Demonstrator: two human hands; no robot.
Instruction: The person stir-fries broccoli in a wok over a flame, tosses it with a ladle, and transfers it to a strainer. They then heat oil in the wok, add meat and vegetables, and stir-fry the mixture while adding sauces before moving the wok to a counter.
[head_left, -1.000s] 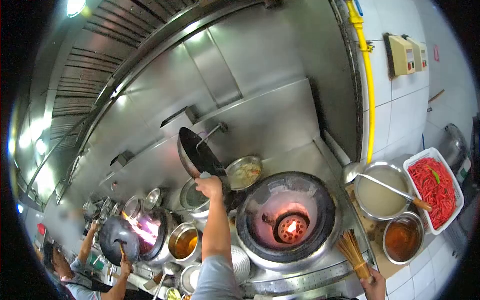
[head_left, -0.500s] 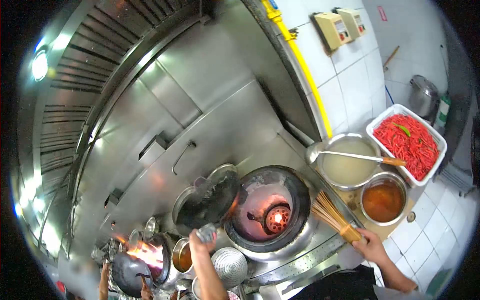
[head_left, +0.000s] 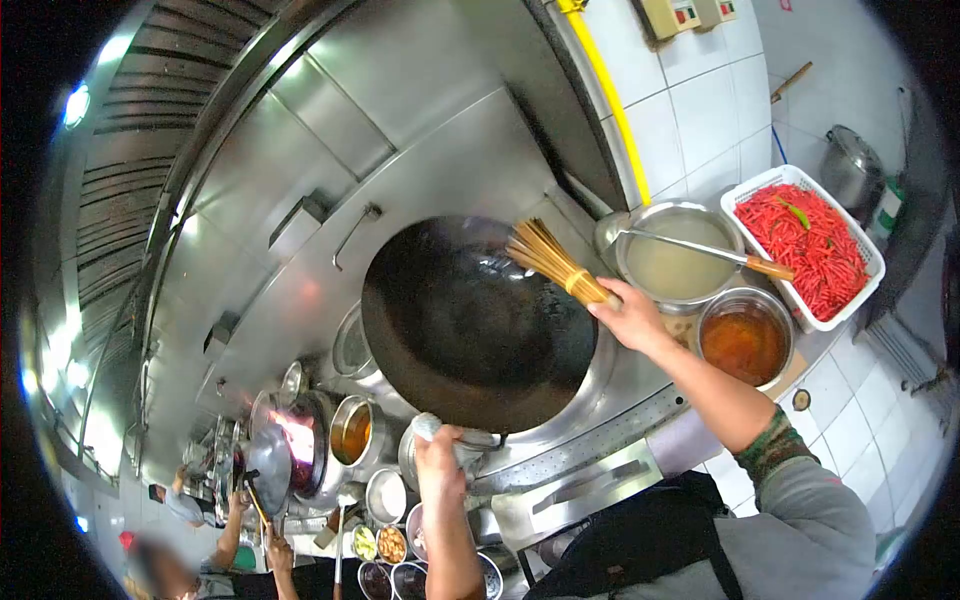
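Note:
My left hand point(head_left: 440, 465) is closed round the near handle of a large dark wok point(head_left: 470, 340), with a grey cloth point(head_left: 427, 427) between. The wok covers the burner at the middle of the range, and its inside faces me, wet and shiny in places. In my right hand point(head_left: 632, 318) is a bamboo wok brush point(head_left: 555, 262), gripped by its bound end. Its splayed bristles overlap the wok's upper right rim. Just right of that hand stand a metal pot of pale liquid point(head_left: 672, 262) and a bowl of reddish-brown sauce point(head_left: 743, 335).
A ladle point(head_left: 700, 247) lies across the pale-liquid pot. Behind it sits a white basket point(head_left: 872, 270) of red chillies. Left of the wok, flames point(head_left: 297, 437) rise at another burner, where a co-worker point(head_left: 215, 570) holds a second wok. Small bowls point(head_left: 392, 545) of ingredients stand below.
The wok has swung from the left onto the burner, hiding the glowing flame. My right hand has brought the brush up and left, over the wok's rim.

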